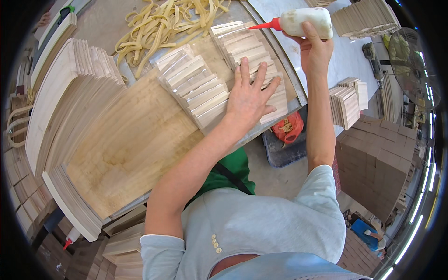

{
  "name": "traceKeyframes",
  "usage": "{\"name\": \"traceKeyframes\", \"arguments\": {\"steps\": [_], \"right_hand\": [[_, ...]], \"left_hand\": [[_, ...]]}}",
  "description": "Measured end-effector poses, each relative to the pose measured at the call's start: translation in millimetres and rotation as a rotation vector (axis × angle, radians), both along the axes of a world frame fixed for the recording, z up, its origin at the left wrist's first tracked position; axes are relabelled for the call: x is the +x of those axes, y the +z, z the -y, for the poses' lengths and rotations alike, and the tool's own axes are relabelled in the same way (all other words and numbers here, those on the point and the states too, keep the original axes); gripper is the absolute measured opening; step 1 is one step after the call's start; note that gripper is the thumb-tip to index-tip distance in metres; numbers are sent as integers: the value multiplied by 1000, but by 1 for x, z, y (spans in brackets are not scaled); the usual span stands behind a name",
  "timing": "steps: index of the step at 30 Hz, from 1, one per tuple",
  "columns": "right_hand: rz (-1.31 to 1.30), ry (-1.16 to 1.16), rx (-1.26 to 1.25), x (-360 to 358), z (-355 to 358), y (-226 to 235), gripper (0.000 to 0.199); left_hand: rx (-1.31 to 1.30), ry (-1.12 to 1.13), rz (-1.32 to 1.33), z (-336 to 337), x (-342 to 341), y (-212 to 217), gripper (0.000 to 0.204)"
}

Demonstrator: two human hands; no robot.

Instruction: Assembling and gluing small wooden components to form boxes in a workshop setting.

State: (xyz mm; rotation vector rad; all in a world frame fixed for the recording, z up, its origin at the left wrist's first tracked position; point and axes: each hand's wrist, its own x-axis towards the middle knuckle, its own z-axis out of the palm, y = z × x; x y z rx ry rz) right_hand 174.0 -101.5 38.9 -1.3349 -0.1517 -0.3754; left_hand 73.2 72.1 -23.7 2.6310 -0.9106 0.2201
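Bare board (126,154) free; curved slats (60,107) block left.

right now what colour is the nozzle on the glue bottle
Red, on a whitish glue bottle in the right hand; head view.

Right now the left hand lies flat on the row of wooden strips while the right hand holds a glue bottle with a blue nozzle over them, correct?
Not quite: the head view shows the glue bottle has a red nozzle. The left hand lies flat on the wooden strips, and the right hand holds the bottle.
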Motion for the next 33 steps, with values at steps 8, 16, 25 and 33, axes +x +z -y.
{"name": "traceKeyframes", "arguments": {"steps": [8, 16, 25, 33], "right_hand": [[-152, 77, 77, -14, -32, -22, 46], [-148, 92, 74, -14, -35, -23, 49], [-53, -41, -65, -7, -3, -18, 46], [-15, -101, -75, -9, 20, -7, 41]], "left_hand": [[24, -4, 15, 2, 0, 2, 73], [35, -4, 8, 1, 0, 2, 73], [5, -2, 9, 2, 0, 2, 73], [8, 2, 35, 3, 0, 1, 74]]}}
